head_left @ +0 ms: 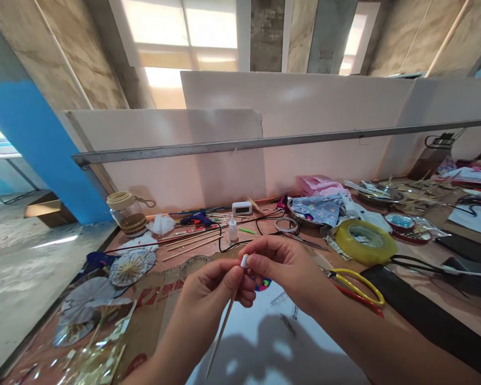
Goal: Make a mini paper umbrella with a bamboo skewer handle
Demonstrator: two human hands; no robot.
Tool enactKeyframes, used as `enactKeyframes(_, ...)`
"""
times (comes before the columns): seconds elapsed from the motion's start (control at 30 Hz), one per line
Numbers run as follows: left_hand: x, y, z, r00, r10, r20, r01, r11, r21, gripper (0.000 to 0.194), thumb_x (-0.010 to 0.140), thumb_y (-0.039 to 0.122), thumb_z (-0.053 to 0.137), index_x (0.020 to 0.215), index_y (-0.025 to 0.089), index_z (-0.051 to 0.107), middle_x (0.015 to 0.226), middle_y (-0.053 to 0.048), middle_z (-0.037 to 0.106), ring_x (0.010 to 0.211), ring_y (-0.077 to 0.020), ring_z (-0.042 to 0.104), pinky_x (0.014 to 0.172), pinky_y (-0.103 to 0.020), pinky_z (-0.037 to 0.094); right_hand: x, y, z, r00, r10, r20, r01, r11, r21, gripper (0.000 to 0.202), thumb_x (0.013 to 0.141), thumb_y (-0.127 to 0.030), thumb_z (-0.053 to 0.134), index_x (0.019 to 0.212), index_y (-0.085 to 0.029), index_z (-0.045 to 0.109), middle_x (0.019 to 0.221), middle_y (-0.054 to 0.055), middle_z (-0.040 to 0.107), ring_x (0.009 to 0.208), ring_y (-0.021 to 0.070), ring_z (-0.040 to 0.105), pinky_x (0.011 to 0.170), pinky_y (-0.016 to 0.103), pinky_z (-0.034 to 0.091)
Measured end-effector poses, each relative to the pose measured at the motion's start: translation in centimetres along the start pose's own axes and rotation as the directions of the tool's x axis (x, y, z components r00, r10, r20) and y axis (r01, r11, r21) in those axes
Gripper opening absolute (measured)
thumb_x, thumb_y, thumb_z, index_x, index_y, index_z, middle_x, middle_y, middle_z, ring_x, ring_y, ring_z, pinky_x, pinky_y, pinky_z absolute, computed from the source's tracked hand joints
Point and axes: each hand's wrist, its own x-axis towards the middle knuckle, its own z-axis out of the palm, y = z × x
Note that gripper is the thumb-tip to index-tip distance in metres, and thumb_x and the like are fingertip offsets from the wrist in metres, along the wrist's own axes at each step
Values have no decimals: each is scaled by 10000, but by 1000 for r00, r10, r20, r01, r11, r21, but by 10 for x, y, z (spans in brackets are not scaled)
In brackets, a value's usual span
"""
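Both hands meet over a white sheet in the middle of the table. My left hand pinches a thin wooden stick, whose lower end slants down toward me. At the upper end of the stick is a small white piece, pinched between the thumb and forefinger of my right hand. What the white piece is made of, I cannot make out. Partly behind the fingers shows a small multicoloured thing. Yellow-and-red-handled scissors lie beside my right forearm.
A small dropper bottle, a white digital clock and a glue gun stand or lie behind the hands. Pleated paper fans and a jar are at left. A yellow tape roll lies at right.
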Motion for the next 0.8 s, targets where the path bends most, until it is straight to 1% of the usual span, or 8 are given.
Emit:
enactKeyframes(0.17, 1, -1, -1, 1000, 2, 16, -2, 1000, -2, 243, 823, 389, 760, 803, 148, 736, 703, -26, 700, 609, -112, 625, 583, -209, 529, 0, -1, 2, 1000, -25, -1, 25, 1000, -6, 322, 706, -464, 824, 811, -183, 707, 567, -33, 640, 540, 103, 573, 535, 258, 470)
enactKeyframes(0.33, 0, 2, 0, 999, 42, 21, -43, 998, 46, 287, 829, 419, 745, 733, 150, 717, 667, -17, 679, 596, -115, 616, 582, -214, 525, -2, 0, 5, 998, -52, 24, 53, 998, -35, 295, 771, -473, 763, 855, -191, 744, 536, -38, 629, 506, 112, 584, 540, 284, 478)
enactKeyframes(0.4, 1, 3, 0, 997, 67, 32, -70, 995, 77, 302, 829, 427, 743, 712, 150, 716, 655, -12, 675, 593, -112, 614, 584, -209, 524, -3, 1, 5, 998, -61, 31, 62, 997, -45, 255, 795, -442, 744, 857, -195, 752, 530, -41, 620, 500, 111, 579, 537, 282, 475)
enactKeyframes(0.47, 2, 4, 1, 997, 75, 24, -76, 994, 84, 292, 817, 431, 753, 732, 152, 727, 648, -8, 681, 590, -109, 616, 583, -204, 521, -5, 2, 4, 997, -77, 12, 77, 995, -63, 194, 811, -387, 735, 844, -196, 747, 539, -43, 616, 507, 108, 579, 539, 275, 473)
enactKeyframes(0.57, 3, 4, 1, 998, 57, -16, -56, 997, 44, 277, 762, 423, 805, 826, 161, 744, 646, -6, 706, 580, -110, 621, 570, -204, 517, -7, 2, 3, 994, -105, -14, 103, 989, -111, 116, 836, -309, 711, 843, -196, 736, 578, -37, 637, 526, 104, 593, 546, 262, 478)
enactKeyframes(0.63, 4, 5, 2, 999, 41, -30, -40, 999, 18, 293, 718, 403, 842, 846, 159, 742, 646, -10, 718, 572, -112, 620, 562, -206, 512, -8, 2, 2, 993, -118, -20, 114, 982, -153, 85, 844, -274, 700, 844, -195, 732, 617, -28, 664, 549, 100, 602, 552, 252, 480)
enactKeyframes(0.7, 4, 4, 3, 999, 31, -33, -31, 999, 16, 278, 709, 382, 851, 817, 152, 737, 649, -13, 718, 570, -109, 616, 558, -204, 508, -9, 1, 2, 992, -122, -24, 116, 977, -181, 72, 845, -257, 700, 841, -191, 729, 632, -22, 675, 570, 100, 609, 564, 247, 482)
enactKeyframes(0.8, 3, 4, 2, 999, 40, -28, -39, 998, 43, 242, 763, 381, 812, 791, 153, 735, 628, 6, 685, 569, -93, 599, 566, -188, 500, -8, 1, 3, 995, -103, -12, 100, 983, -153, 109, 846, -298, 709, 832, -190, 718, 608, -26, 668, 559, 105, 615, 575, 258, 499)
